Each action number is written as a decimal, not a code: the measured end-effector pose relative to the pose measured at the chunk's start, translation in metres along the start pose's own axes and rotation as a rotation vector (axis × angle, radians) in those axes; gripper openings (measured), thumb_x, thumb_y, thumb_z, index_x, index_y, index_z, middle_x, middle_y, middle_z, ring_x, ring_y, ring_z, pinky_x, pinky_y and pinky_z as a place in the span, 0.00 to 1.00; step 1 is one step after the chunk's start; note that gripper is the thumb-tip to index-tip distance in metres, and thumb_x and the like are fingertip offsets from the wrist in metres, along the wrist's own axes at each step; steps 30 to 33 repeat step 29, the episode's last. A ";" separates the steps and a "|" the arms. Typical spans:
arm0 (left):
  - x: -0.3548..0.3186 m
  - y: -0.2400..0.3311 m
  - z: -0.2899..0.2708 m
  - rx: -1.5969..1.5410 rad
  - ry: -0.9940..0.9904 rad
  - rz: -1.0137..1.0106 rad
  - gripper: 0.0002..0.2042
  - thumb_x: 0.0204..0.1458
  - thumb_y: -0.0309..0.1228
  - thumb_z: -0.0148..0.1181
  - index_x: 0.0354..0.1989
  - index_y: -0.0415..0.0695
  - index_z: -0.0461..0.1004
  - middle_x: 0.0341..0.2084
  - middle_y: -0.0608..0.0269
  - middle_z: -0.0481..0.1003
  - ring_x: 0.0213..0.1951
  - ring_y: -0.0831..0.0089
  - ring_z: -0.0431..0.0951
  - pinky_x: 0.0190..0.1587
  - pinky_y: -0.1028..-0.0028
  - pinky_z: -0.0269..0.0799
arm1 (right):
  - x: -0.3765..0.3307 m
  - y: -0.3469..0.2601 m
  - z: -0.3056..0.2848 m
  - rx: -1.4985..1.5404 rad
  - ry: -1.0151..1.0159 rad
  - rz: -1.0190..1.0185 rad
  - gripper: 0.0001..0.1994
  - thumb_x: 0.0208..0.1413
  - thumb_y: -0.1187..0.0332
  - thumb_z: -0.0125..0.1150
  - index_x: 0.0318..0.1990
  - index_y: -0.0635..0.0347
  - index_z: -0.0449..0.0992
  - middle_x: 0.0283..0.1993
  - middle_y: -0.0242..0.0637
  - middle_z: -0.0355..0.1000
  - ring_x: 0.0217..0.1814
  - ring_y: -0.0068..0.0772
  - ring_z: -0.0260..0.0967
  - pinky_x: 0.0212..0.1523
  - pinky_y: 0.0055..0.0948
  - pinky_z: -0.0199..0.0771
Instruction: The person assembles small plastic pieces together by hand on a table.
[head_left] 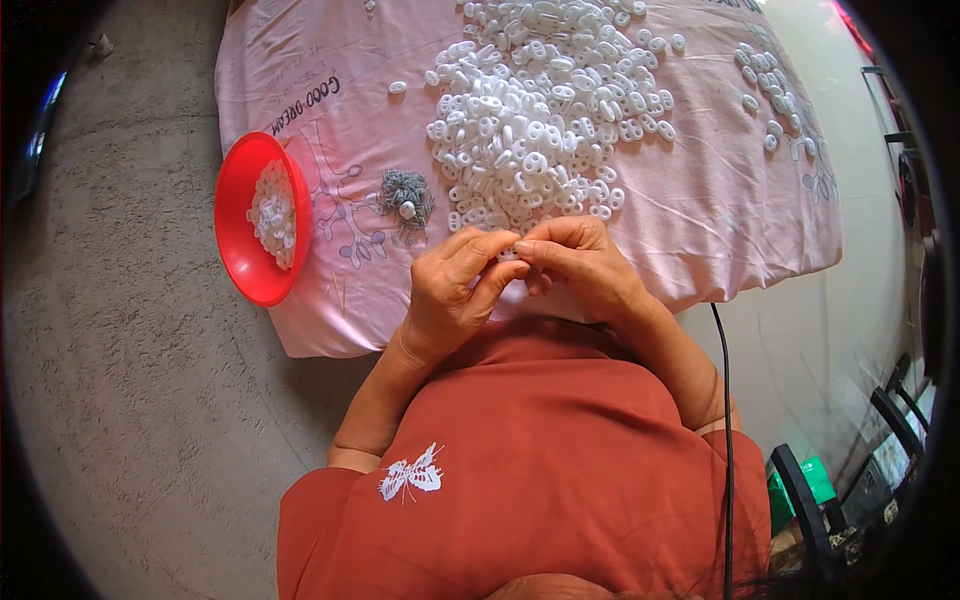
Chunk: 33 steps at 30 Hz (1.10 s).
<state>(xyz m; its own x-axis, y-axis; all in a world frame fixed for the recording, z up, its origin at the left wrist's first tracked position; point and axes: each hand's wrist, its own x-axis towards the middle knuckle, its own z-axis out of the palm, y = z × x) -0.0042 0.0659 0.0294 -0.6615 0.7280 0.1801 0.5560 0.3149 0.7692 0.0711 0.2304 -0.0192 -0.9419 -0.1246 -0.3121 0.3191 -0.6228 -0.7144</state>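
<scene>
My left hand (450,288) is closed, with thumb and forefinger pinching a small white two-hole plastic piece (508,256) near the table's front edge. Against it, my right hand (588,268) is closed too. Its thumb and forefinger meet right beside that piece, and whatever they grip is too small to make out. Just beyond both hands lies a large heap of the same white oval pieces (520,130). Left of the heap is a tangled grey bundle of thread-like strands (404,188), with one white piece (407,210) resting on it.
A red bowl (232,245) holding small whitish translucent parts (272,215) stands at the table's left edge. Pink printed cloth (350,290) covers the table. More white pieces (765,75) are scattered at the far right. A black cable (725,400) hangs along my right side.
</scene>
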 end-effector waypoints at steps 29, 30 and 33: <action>-0.006 0.001 0.004 0.007 0.048 -0.021 0.13 0.44 0.23 0.67 0.41 0.38 0.77 0.25 0.59 0.75 0.24 0.74 0.74 0.26 0.78 0.69 | 0.000 -0.001 0.003 -0.009 0.023 0.025 0.09 0.58 0.67 0.58 0.32 0.64 0.77 0.23 0.33 0.73 0.24 0.20 0.68 0.25 0.19 0.66; -0.006 0.001 0.004 0.007 0.048 -0.021 0.13 0.44 0.23 0.67 0.41 0.38 0.77 0.25 0.59 0.75 0.24 0.74 0.74 0.26 0.78 0.69 | 0.000 -0.001 0.003 -0.009 0.023 0.025 0.09 0.58 0.67 0.58 0.32 0.64 0.77 0.23 0.33 0.73 0.24 0.20 0.68 0.25 0.19 0.66; -0.006 0.001 0.004 0.007 0.048 -0.021 0.13 0.44 0.23 0.67 0.41 0.38 0.77 0.25 0.59 0.75 0.24 0.74 0.74 0.26 0.78 0.69 | 0.000 -0.001 0.003 -0.009 0.023 0.025 0.09 0.58 0.67 0.58 0.32 0.64 0.77 0.23 0.33 0.73 0.24 0.20 0.68 0.25 0.19 0.66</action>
